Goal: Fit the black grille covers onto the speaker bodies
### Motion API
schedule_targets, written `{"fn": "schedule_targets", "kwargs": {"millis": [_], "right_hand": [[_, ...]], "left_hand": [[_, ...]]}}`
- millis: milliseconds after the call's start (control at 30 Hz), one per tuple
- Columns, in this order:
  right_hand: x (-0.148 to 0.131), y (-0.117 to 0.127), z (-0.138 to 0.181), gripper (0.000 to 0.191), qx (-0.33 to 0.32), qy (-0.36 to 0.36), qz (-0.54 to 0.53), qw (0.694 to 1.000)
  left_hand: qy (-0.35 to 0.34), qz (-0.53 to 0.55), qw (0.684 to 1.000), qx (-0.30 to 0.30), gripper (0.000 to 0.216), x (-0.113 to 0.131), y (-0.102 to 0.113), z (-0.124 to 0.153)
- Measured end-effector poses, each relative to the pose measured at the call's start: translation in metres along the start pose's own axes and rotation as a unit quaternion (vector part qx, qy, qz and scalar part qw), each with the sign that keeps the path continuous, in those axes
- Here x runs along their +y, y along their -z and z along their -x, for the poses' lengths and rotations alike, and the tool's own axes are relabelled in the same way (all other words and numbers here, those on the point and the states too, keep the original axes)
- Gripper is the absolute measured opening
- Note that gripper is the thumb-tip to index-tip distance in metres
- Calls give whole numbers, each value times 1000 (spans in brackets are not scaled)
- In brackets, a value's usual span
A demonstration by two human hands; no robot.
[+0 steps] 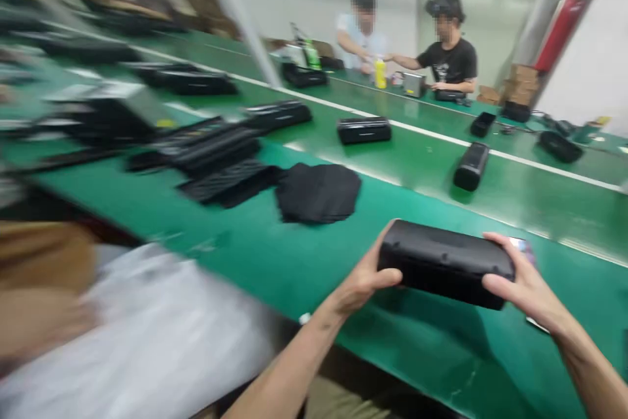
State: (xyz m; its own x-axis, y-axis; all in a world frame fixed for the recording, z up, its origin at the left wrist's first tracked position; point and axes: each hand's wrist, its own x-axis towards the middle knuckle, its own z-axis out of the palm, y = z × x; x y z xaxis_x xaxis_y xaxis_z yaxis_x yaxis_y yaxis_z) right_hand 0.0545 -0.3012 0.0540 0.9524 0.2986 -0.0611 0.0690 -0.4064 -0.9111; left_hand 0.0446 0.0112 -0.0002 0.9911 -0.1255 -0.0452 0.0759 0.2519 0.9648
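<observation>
A black speaker casing, long with rounded edges, is held between my two hands just above the green bench. My left hand grips its left end, thumb along the near side. At the other end my right hand is closed on it, thumb in front and fingers over the top. The casing tilts slightly, its right end lower in view. Behind my right hand a flat item with a bright, coloured face lies partly hidden on the bench. Left of the casing sits a stack of black fabric-like sheets.
Several black casings stand on the green conveyor, including one ahead and another to the right. Blurred black parts lie at left. A white plastic sheet and a person's arm are close on my left. Two people work across the line.
</observation>
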Motion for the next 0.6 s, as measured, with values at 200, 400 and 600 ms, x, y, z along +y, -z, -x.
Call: {"fn": "schedule_targets", "kwargs": {"millis": [200,400,600], "right_hand": [[33,17,2,81,-47,-100,-72,991],[42,23,9,68,-4,-108,-18,994],[64,38,-8,78,66,-131,-145,978]], "left_hand": [[-28,7,1000,5,82,-10,-13,-19],[35,49,998,-9,73,-11,-25,-27],[53,126,991,6,105,-7,-33,-32]]}}
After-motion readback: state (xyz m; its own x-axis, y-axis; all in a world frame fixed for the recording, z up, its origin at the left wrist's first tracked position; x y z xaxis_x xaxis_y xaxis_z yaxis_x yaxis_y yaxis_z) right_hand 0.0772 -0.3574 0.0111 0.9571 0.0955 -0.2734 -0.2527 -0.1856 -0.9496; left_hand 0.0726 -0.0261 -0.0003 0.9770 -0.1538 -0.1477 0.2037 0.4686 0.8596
